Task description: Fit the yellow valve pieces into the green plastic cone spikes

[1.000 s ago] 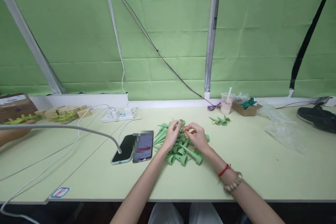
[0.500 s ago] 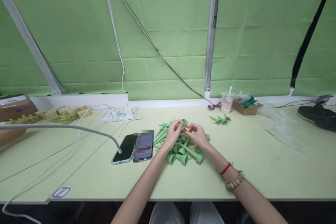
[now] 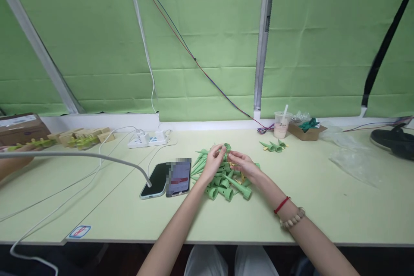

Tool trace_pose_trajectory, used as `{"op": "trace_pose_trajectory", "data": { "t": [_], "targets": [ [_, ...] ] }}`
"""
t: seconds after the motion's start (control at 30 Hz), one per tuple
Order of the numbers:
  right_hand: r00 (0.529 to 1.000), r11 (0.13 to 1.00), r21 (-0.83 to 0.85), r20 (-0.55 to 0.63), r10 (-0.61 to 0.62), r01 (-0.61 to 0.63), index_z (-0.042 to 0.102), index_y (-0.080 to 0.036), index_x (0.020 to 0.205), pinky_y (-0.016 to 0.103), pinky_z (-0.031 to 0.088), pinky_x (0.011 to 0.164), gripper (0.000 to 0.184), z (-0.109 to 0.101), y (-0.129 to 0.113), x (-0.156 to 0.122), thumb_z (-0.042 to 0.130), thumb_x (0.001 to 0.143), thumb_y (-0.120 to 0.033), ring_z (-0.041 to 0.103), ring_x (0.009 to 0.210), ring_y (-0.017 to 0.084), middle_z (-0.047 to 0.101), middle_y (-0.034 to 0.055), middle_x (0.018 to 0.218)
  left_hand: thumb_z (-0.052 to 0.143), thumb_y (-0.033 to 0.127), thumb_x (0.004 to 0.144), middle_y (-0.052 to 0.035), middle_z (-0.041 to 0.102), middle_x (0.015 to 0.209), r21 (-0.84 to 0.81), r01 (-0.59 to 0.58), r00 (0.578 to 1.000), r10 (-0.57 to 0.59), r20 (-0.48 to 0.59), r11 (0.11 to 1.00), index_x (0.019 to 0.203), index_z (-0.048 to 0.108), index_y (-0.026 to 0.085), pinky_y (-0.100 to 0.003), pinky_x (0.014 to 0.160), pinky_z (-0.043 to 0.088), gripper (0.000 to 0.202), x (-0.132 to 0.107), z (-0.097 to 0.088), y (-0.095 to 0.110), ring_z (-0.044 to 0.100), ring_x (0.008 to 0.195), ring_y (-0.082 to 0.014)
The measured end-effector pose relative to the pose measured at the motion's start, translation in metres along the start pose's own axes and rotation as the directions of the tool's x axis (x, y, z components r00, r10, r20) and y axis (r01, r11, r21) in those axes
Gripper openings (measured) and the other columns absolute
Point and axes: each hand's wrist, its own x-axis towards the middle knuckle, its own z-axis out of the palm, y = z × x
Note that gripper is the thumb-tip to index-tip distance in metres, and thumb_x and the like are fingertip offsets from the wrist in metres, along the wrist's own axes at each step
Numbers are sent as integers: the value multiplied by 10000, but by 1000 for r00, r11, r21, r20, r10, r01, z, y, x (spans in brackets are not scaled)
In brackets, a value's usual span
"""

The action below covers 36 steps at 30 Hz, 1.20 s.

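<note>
My left hand (image 3: pixel 214 159) is closed around a green plastic cone (image 3: pixel 227 147), its round open end facing up at the fingertips. Close to it, my right hand (image 3: pixel 243 165) has its fingers stretched out and slightly apart, with the tips near the cone. I see nothing clearly gripped in that hand; bits of yellow show just below its fingers. Under both hands lies a pile of green cones (image 3: pixel 239 187), their wide hollow ends mostly toward me. Small yellow pieces (image 3: pixel 242 177) are mixed into the pile, partly hidden by my right hand.
Two phones (image 3: pixel 179 177) lie left of the pile. Several green cones with yellow parts (image 3: pixel 274 147) sit farther back, near a drink cup (image 3: pixel 281 126) and a small cardboard box (image 3: pixel 306 133). A power strip (image 3: pixel 148 140) and white cables are at left. Another person's hand (image 3: pixel 17 159) shows at far left.
My right fingers have straightened and no longer pinch the small yellow piece seen earlier by the cone. My left hand still holds the cone. The view has shifted slightly.
</note>
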Motion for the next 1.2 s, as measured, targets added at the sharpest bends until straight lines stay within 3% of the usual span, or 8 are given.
{"op": "trace_pose_trajectory", "data": {
  "t": [0.2,0.47,0.63,0.77,0.87,1.0,1.1,1.2],
  "targets": [
    [967,961,-201,-130,-218,190,590,-150,704,247,473,548,328,1,1,0,757,486,-330,568,609,125,617,11,676,544,472,729,-36,529,851,101,-12,999,16,-44,995,875,634,163,-219,573,396,353,2,1,-11,476,630,-93],
    [874,784,-488,-82,-479,384,595,-155,586,303,485,687,224,1,2,0,719,541,-336,582,726,174,612,47,712,585,465,696,-52,567,853,99,-12,996,21,-91,995,853,643,166,-222,538,414,342,1,3,-16,498,615,-101],
    [980,939,-310,-77,-183,151,607,-168,868,239,480,434,354,10,-2,-5,644,645,-441,602,609,151,645,70,836,560,490,707,-52,575,854,36,43,992,-38,-124,998,883,621,154,-194,479,383,384,3,0,-13,489,581,-84],
    [997,984,-178,-78,-9,-5,627,-154,849,211,476,421,315,10,-5,-6,656,660,-404,564,478,99,656,55,734,558,490,709,-52,565,871,36,33,993,-29,-115,999,861,622,152,-184,479,372,376,4,-1,-11,482,596,-78],
    [999,990,-137,-51,3,-10,633,-150,814,201,480,457,297,8,-5,-5,713,591,-328,558,512,92,633,26,691,567,484,704,-49,549,887,40,29,996,-26,-85,999,868,620,155,-177,457,351,370,3,0,-9,463,575,-65],
    [973,946,-277,-105,-206,170,594,-157,711,224,458,464,255,7,-1,-4,714,541,-305,533,522,110,573,-10,592,591,496,675,-47,530,927,15,71,996,-70,-60,997,892,596,152,-171,390,311,406,0,2,-6,426,477,-28],
    [894,817,-459,-99,-436,348,552,-164,606,232,443,497,178,5,1,-4,665,584,-300,523,547,119,560,-3,580,555,514,698,-46,529,936,12,100,995,-99,-24,995,884,583,149,-177,356,295,410,-2,4,-6,404,406,-6],
    [871,785,-496,-106,-480,372,556,-163,601,233,443,516,161,4,2,-3,652,600,-293,526,563,122,570,6,600,524,523,721,-33,536,870,10,100,995,-100,6,995,884,570,157,-175,342,285,403,-2,4,-7,410,386,-10]
  ]
}}
